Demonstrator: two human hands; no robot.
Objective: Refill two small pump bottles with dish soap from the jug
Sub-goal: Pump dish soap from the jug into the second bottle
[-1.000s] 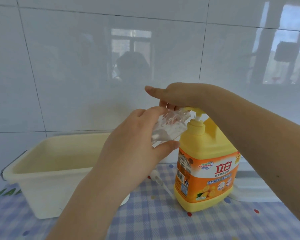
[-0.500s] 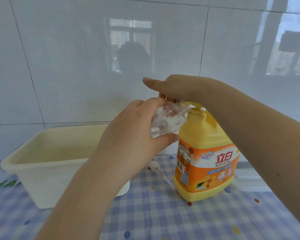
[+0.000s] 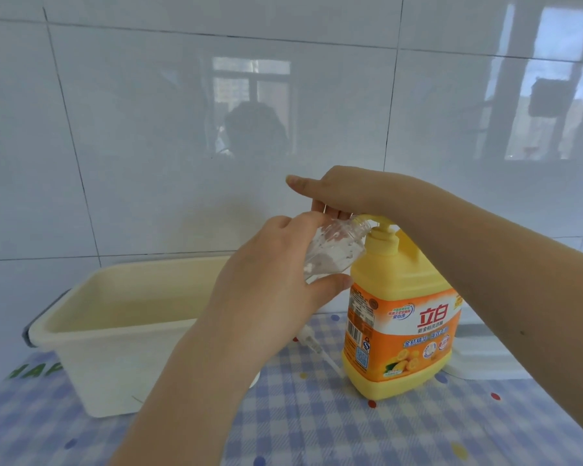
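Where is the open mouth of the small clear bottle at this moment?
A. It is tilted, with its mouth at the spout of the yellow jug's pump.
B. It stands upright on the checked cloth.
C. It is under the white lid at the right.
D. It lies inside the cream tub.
A: the left hand holds the clear bottle tilted, its mouth against the pump spout of the yellow jug, while the right hand rests on the pump.
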